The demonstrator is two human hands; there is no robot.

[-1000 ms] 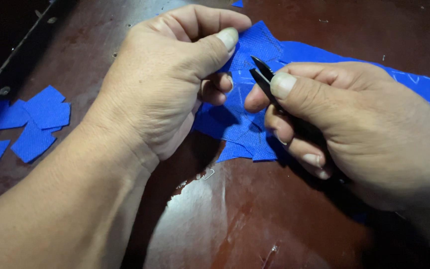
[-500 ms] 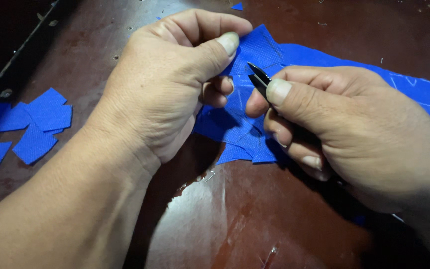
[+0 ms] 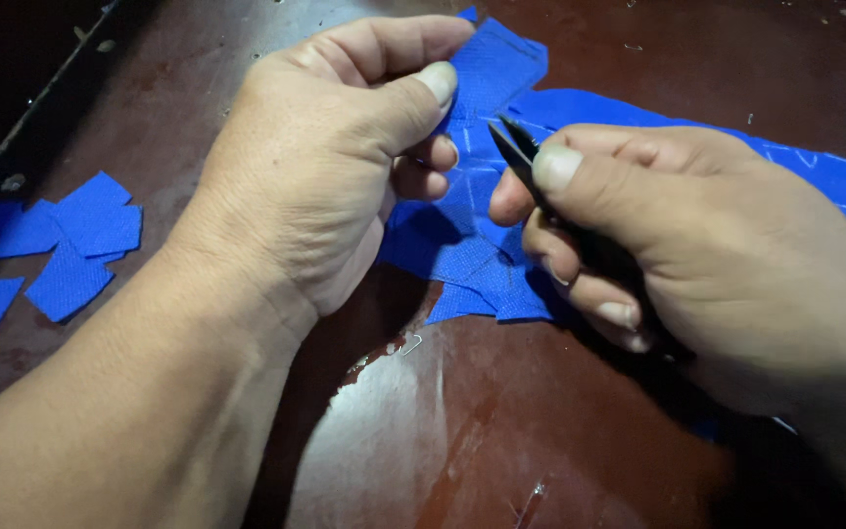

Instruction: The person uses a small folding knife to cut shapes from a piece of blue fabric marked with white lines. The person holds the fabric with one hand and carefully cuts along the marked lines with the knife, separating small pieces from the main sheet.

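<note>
At centre frame, the left hand (image 3: 325, 167) pinches the blue fabric strip (image 3: 487, 196) between thumb and curled fingers. To its right, the right hand (image 3: 678, 235) closes around black thread snips (image 3: 521, 152), blade tips near the cloth (contact cannot be confirmed). Cut blue fabric squares (image 3: 70, 245) lie at far left on the dark red table (image 3: 501, 431).
</note>
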